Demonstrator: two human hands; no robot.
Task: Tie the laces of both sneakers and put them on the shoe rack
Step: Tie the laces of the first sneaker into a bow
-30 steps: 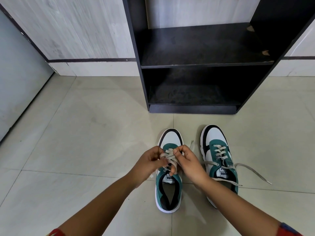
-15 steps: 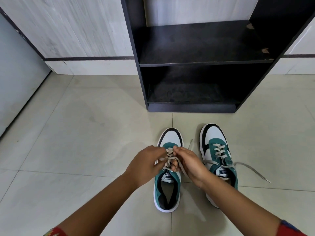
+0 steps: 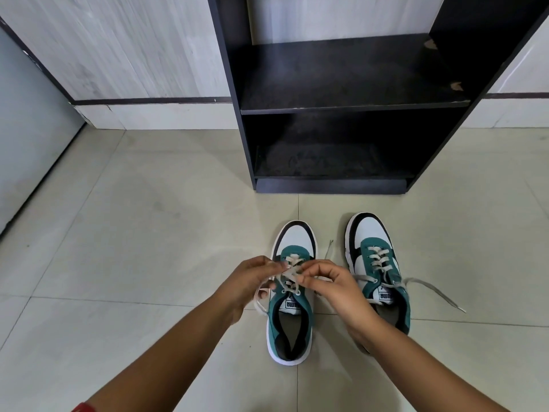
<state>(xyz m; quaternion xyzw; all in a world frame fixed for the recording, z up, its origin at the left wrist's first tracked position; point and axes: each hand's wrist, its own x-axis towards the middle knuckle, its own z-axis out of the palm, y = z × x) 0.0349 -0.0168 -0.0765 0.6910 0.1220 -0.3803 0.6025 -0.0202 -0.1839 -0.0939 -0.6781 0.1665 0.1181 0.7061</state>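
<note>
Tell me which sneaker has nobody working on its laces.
The right sneaker: its laces trail loose on the floor; both hands work the left sneaker.

The left low-top sneaker with teal, white and black panels point(image 3: 292, 295) is trimmed with a white sole, a black toe band and pale grey flat laces point(image 3: 289, 273). The same teal, white and black scheme is repeated on the right matching sneaker point(image 3: 375, 263), whose tongue label is printed in black on white. The matt black wooden shoe rack point(image 3: 341, 108) is marked by pale chips and dusty streaks. The glossy beige tiled floor point(image 3: 148, 233) is crossed by thin dark grout lines. The pale wood-grain wall panel point(image 3: 118, 46) is edged by a dark stripe.
</note>
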